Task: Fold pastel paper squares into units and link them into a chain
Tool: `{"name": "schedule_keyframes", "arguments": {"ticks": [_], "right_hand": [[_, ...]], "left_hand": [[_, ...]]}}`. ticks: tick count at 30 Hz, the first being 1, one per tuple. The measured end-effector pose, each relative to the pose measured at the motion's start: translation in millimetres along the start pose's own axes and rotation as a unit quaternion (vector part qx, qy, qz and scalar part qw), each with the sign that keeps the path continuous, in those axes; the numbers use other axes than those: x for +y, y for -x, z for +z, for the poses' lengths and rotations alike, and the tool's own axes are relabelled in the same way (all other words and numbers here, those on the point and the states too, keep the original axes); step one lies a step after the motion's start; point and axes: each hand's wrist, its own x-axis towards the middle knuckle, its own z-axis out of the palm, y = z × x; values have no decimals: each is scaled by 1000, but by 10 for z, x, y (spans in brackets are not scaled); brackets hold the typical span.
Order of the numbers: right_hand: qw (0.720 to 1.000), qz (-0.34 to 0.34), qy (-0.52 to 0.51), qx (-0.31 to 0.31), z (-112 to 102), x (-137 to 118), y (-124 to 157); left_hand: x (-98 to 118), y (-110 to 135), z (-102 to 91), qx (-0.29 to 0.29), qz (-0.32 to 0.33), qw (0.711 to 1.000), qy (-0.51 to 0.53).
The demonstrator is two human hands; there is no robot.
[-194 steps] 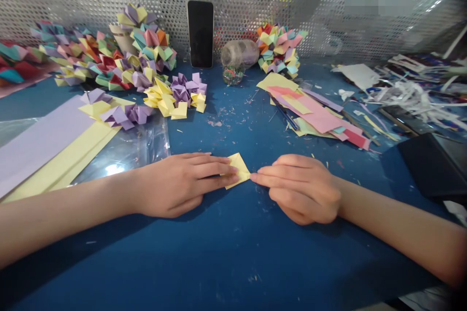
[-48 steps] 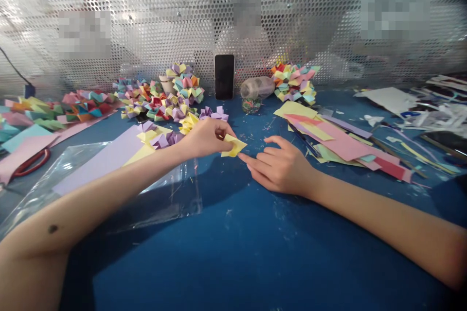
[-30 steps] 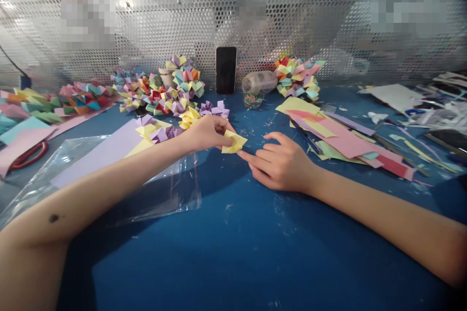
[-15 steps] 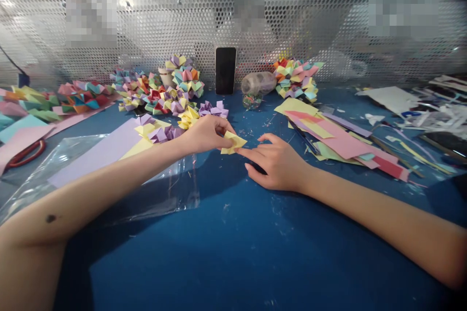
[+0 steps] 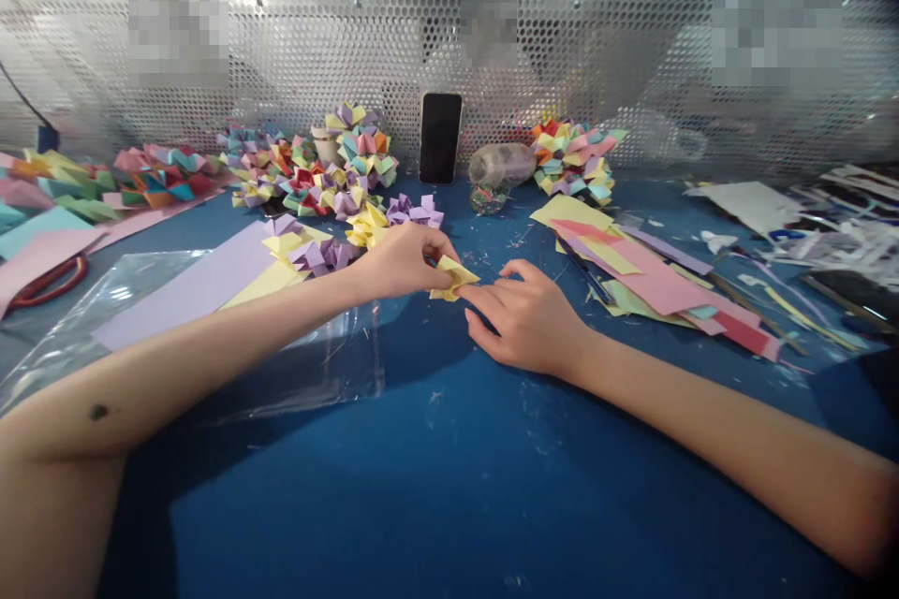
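A small piece of folded yellow paper point(image 5: 456, 275) is pinched between the thumb and fingers of my left hand point(image 5: 407, 260), just above the blue table. My right hand point(image 5: 530, 314) rests on its side to the right of it. Its index fingertip reaches the lower right edge of the paper, while the thumb stays apart below. Behind my left hand lie folded yellow paper units point(image 5: 366, 225) and purple paper units point(image 5: 323, 255). A purple paper sheet point(image 5: 189, 285) lies under my left forearm's far side, on a clear plastic bag point(image 5: 316, 388).
Against the perforated metal screen point(image 5: 316, 9) stands a phone point(image 5: 441, 138). Near it are a tipped clear jar point(image 5: 502, 165) and a multicoloured paper ball point(image 5: 572, 159). Coloured paper strips point(image 5: 660, 276) lie at right, beside white scraps point(image 5: 829, 234). Red-handled scissors point(image 5: 56, 285) lie at left.
The yellow paper has tilted slightly in my left hand, and my right index finger has pressed closer against its edge. The view has shifted a little.
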Motion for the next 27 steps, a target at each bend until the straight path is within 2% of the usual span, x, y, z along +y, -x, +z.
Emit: {"name": "schedule_keyframes", "arguments": {"ticks": [10, 16, 22, 27], "right_hand": [[999, 10, 12, -29, 2, -16, -28], [1000, -7, 2, 14, 1, -21, -11], [1000, -4, 5, -1, 15, -14, -28], [1000, -16, 10, 15, 28, -16, -40]], "left_hand": [[29, 23, -2, 5, 22, 999, -40], [38, 26, 11, 8, 19, 998, -51], [39, 25, 11, 14, 17, 998, -61], [65, 33, 5, 17, 15, 998, -61]]}}
